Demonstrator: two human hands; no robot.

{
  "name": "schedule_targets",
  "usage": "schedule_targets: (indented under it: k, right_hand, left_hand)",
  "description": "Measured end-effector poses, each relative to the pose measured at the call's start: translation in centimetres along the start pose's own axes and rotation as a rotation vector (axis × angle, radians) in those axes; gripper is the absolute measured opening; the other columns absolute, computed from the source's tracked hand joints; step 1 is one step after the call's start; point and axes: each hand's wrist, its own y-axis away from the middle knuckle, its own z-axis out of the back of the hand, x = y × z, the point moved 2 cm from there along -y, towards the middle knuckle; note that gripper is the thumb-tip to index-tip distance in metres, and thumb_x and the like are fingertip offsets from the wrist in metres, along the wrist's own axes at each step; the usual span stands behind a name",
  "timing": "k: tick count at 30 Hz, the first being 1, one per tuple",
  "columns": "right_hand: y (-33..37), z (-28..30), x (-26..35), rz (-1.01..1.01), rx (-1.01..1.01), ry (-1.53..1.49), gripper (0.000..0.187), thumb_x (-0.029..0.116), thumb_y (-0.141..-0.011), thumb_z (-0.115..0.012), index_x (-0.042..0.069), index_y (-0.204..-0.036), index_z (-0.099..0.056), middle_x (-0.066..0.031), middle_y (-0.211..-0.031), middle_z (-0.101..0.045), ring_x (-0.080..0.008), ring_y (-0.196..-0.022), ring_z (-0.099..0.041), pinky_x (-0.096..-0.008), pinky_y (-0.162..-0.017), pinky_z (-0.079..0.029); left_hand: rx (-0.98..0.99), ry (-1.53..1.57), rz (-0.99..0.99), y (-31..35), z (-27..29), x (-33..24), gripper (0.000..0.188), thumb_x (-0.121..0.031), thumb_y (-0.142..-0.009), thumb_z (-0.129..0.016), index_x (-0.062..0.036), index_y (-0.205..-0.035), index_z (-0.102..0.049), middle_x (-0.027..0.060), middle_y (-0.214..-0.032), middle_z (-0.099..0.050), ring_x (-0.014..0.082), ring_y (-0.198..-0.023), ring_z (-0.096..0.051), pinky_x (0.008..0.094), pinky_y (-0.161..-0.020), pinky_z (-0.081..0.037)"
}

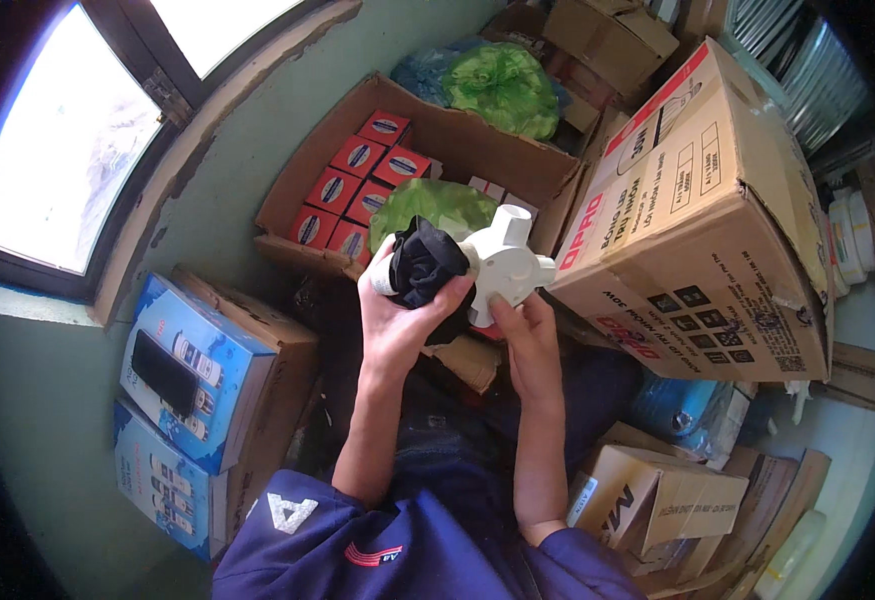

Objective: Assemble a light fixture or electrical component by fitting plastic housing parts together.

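In front of my chest, my left hand [394,328] grips a bunched black cloth [423,264]. Its thumb presses along the cloth's right side, close to a white round plastic junction box [503,272] with short pipe outlets sticking out. The fingers of my right hand [531,345] pinch that junction box by its lower edge, thumb on its face. Cloth and box meet or overlap between the two hands; whether they touch firmly is hidden. Just beyond the hands lies a green plastic bag [427,205] in an open cardboard box.
The open cardboard box [287,250] contains several small red boxes [332,190]. A large carton [677,220] stands at right, a smaller carton [667,490] below it. At left, a black phone [165,372] rests on blue boxes [232,350] under a window [57,150].
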Motion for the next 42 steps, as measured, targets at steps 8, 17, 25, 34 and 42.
schedule_targets:
  k: [8, 17, 25, 34, 42]
  right_hand:
    - [-0.8, 1.2, 4.3, 0.300, 0.071, 0.183, 0.064, 0.017, -0.078, -0.078, 0.002, -0.133, -0.049, -0.0096, -0.116, -0.060, -0.0138, -0.111, -0.054, -0.0294, -0.096, -0.041]
    - [0.2, 1.6, 3.3, 0.157, 0.080, 0.104, 0.047, 0.009, -0.074, -0.081, 0.004, -0.113, -0.056, -0.0042, -0.103, -0.065, -0.0117, -0.095, -0.061, -0.0277, -0.082, -0.049]
    - [-0.4, 0.1, 1.7, 0.143, -0.009, 0.057, 0.047, 0.005, -0.076, -0.079, 0.002, -0.116, -0.055, -0.0081, -0.105, -0.065, -0.0147, -0.096, -0.062, -0.0293, -0.085, -0.049]
    - [-1.0, 0.3, 0.2, 0.159, -0.083, 0.084, 0.042, 0.008, -0.079, -0.077, 0.001, -0.114, -0.055, -0.0083, -0.104, -0.065, -0.0141, -0.096, -0.062, -0.0286, -0.085, -0.049]
    - [-1.3, -0.2, 0.5, 0.150, -0.078, 0.073, 0.039, 0.006, -0.079, -0.076, 0.000, -0.112, -0.056, -0.0097, -0.103, -0.065, -0.0150, -0.094, -0.063, -0.0294, -0.082, -0.050]
  left_hand:
    - [0.245, -0.156, 0.015, -0.4, 1.6, -0.2, 0.037, -0.007, -0.065, -0.078, 0.0012, -0.097, -0.062, 0.0062, -0.093, -0.067, 0.0094, -0.084, -0.062, 0.0250, -0.078, -0.050]
    - [0.085, 0.279, 0.166, -0.4, -0.1, 0.5, 0.022, -0.013, -0.084, -0.069, -0.0011, -0.101, -0.061, 0.0044, -0.094, -0.066, 0.0088, -0.085, -0.061, 0.0249, -0.075, -0.050]
    - [0.231, 0.012, 0.073, -0.9, 1.0, 1.0, 0.047, -0.010, -0.075, -0.082, -0.0028, -0.112, -0.054, 0.0017, -0.096, -0.063, 0.0069, -0.088, -0.059, 0.0242, -0.078, -0.050]
    - [0.283, -0.373, -0.061, -1.4, 1.5, 1.5, 0.065, -0.009, -0.067, -0.087, -0.0004, -0.120, -0.051, 0.0050, -0.106, -0.060, 0.0114, -0.101, -0.057, 0.0269, -0.088, -0.047]
    - [0.260, -0.251, -0.022, -1.3, 1.5, 0.6, 0.066, -0.010, -0.067, -0.086, 0.0011, -0.122, -0.050, 0.0069, -0.108, -0.059, 0.0129, -0.102, -0.056, 0.0283, -0.090, -0.046]
